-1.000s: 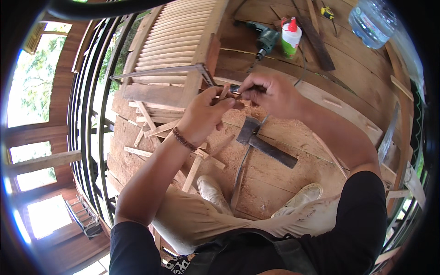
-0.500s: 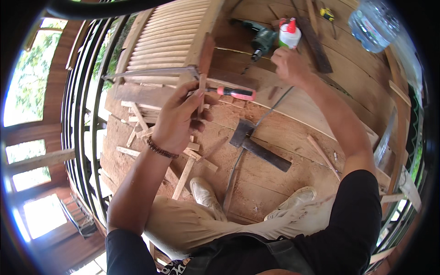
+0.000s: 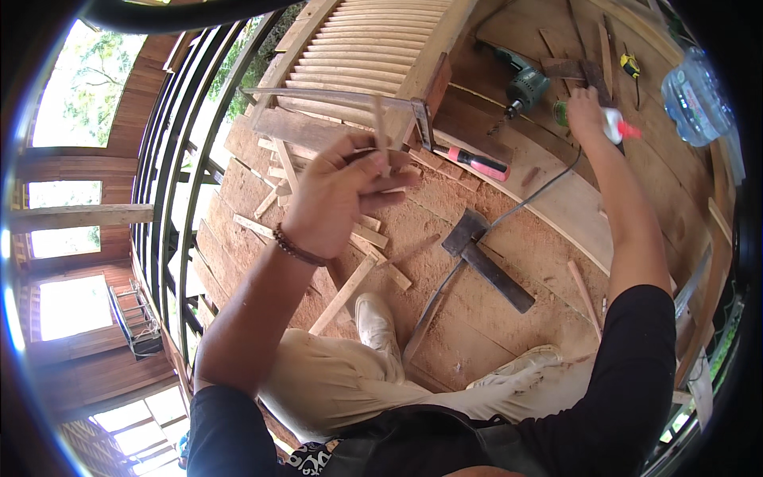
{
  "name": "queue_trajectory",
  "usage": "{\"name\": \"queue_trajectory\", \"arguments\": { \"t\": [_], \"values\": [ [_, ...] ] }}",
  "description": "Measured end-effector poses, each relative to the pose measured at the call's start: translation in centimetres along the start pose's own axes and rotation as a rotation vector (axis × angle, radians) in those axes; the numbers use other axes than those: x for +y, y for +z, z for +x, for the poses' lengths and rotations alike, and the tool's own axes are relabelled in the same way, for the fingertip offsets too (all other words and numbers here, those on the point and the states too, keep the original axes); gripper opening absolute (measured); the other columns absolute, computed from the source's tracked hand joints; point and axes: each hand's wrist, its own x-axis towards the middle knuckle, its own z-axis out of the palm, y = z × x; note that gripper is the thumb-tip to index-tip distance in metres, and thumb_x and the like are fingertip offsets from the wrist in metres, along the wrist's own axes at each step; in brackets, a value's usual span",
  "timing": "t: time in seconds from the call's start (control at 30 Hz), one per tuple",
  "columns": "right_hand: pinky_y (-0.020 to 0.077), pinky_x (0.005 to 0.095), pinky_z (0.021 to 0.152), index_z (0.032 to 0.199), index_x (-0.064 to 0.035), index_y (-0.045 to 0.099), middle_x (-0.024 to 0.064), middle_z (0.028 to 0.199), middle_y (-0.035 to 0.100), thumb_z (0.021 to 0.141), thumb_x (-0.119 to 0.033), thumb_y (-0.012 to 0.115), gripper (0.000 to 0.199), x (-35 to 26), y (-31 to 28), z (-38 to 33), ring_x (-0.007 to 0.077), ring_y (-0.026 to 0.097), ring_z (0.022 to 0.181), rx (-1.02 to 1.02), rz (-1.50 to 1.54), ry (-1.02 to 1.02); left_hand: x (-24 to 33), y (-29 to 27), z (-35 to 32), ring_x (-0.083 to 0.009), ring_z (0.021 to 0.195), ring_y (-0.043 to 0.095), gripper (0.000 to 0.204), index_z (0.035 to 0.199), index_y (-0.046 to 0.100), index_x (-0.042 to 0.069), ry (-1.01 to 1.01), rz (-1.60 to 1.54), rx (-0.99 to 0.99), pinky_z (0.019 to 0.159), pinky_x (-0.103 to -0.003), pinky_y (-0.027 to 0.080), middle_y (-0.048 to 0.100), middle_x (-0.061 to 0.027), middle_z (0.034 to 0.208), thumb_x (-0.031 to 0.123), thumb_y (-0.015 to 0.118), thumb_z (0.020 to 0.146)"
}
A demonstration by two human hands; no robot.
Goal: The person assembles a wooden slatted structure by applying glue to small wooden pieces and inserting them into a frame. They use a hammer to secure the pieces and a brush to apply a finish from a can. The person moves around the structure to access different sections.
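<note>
1. The left hand (image 3: 338,199) is raised over the wooden floor (image 3: 493,326), its fingers (image 3: 389,181) curled together and pinched on a thin wooden stick (image 3: 380,131) that stands nearly upright out of the top of the fist.
2. A bead bracelet (image 3: 296,248) sits on the left wrist.
3. The right hand (image 3: 586,111) is stretched far out, fingers closed around a white glue bottle (image 3: 613,125) with a red cap, which lies roughly level and points to the right.
4. The bottle is just beside a green power drill (image 3: 520,83) lying on the boards, and near a clear plastic water bottle (image 3: 695,95) at the far right.
5. A red-handled screwdriver (image 3: 477,161) lies on the floor between the two hands, touching neither.
6. A louvred wooden shutter (image 3: 373,48) lies beyond the left hand, with a metal square (image 3: 334,97) across its near edge.
7. A hatchet (image 3: 485,258) with a dark head rests on the sawdust-covered floor, below the screwdriver and well apart from both hands.
8. Loose wood offcuts (image 3: 350,290) are scattered under the left forearm.
9. The person's pale shoes (image 3: 377,322) are in the lower middle of the view.
</note>
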Motion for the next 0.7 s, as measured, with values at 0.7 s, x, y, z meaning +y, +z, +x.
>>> {"name": "queue_trajectory", "arguments": {
  "t": [0.7],
  "values": [
    [0.0552,0.0346,0.086,0.129,0.002,0.054,0.012,0.111,0.067,0.08,-0.012,0.076,0.055,2.2,-9.4,-20.6,0.0188,0.067,0.098,-0.015,2.164,0.221,-21.4,2.0,9.9,-0.011,0.052,0.04,0.012,0.09,0.058,0.011,-0.2,-0.341,0.28,0.048,-0.028,0.035,0.039,0.0037,0.063,0.021,0.062,0.093]
  ]
}}
